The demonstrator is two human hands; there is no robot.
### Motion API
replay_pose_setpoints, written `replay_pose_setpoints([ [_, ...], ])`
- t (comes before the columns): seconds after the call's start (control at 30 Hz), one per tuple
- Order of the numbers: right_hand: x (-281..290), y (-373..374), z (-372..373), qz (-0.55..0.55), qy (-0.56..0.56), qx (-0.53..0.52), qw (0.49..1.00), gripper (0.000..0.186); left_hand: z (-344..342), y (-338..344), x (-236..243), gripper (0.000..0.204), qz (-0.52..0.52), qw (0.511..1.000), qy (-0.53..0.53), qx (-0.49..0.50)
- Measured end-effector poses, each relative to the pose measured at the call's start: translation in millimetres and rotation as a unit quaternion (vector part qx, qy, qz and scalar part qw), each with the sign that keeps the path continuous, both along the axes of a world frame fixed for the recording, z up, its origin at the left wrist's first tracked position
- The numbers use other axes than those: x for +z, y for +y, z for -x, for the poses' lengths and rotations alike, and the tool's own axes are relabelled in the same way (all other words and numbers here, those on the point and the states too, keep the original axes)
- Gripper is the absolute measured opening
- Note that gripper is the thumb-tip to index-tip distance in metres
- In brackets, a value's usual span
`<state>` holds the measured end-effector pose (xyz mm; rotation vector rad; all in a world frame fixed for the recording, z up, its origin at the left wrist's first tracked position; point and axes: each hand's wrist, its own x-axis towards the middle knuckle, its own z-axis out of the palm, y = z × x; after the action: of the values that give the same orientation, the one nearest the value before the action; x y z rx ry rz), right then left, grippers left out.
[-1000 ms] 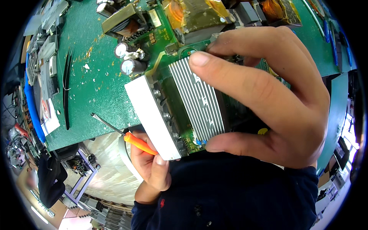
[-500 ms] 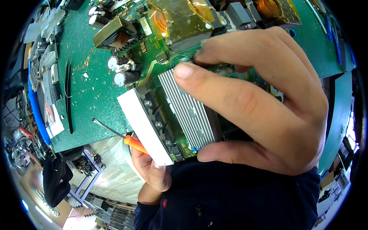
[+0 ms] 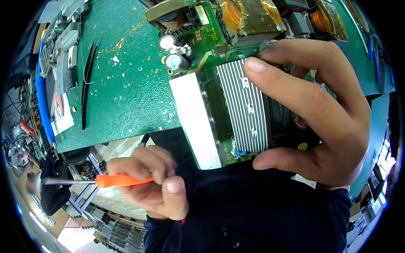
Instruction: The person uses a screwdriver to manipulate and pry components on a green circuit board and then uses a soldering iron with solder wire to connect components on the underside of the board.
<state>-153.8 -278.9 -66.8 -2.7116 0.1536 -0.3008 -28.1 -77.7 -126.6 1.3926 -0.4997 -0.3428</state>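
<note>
A green circuit board [image 3: 211,42] rests at the table's near edge, its front end sticking out toward me. Two aluminium heat sinks stand on it: a plain, pale one [image 3: 195,122] on the left and a finned one [image 3: 242,107] beside it. My right hand [image 3: 320,109] spans the board, its index fingertip at the far end of the finned heat sink and its thumb by the board's near edge. Off the board, my left hand [image 3: 147,181] is closed on an orange-handled screwdriver [image 3: 120,180], its metal shaft pointing left.
Beyond the heat sinks, the board carries a coil wrapped in yellow tape [image 3: 253,21] and capacitors [image 3: 176,62]. Black tweezers [image 3: 87,84] lie on the green tabletop [image 3: 130,92]. Grey parts [image 3: 63,63] and a blue cable [image 3: 41,101] line the left side.
My left hand has come out from under the board's left edge and moved nearer me, turning the screwdriver leftward. The board and my right hand appear farther right in view.
</note>
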Motion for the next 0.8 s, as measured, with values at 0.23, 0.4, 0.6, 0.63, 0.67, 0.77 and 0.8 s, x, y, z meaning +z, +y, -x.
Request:
replay_pose_setpoints([
  [0.23,2.0,1.5,5.7,0.014,-0.033,0.0,0.999,0.077,-34.0,-18.3,37.7,0.023,-0.046,0.98,-0.154,-0.116],
  [0.4,3.8,5.1,10.8,0.044,-0.036,0.01,0.998,0.077,-38.9,-18.1,29.0,0.025,-0.025,0.993,-0.044,-0.105],
  [0.6,-4.1,11.1,10.6,0.067,-0.059,0.016,0.996,0.077,-43.7,6.7,16.6,0.026,-0.024,0.997,0.043,-0.066],
  [0.63,-4.7,9.3,10.5,0.066,-0.06,0.02,0.996,0.076,-44.2,9.2,14.5,0.026,-0.032,0.997,0.058,-0.049],
  [0.67,-4.1,9.1,10.2,0.065,-0.062,0.022,0.996,0.074,-47.7,13.8,12.8,0.026,-0.027,0.996,0.049,-0.063],
  [0.77,-2.7,11.0,10.4,0.06,-0.064,0.018,0.996,0.07,-50.6,20.8,8.1,0.026,-0.032,0.997,0.053,-0.051],
  [0.8,-5.7,11.5,9.6,0.054,-0.079,0.017,0.995,0.069,-51.8,23.9,6.0,0.026,-0.024,0.997,0.053,-0.055],
])
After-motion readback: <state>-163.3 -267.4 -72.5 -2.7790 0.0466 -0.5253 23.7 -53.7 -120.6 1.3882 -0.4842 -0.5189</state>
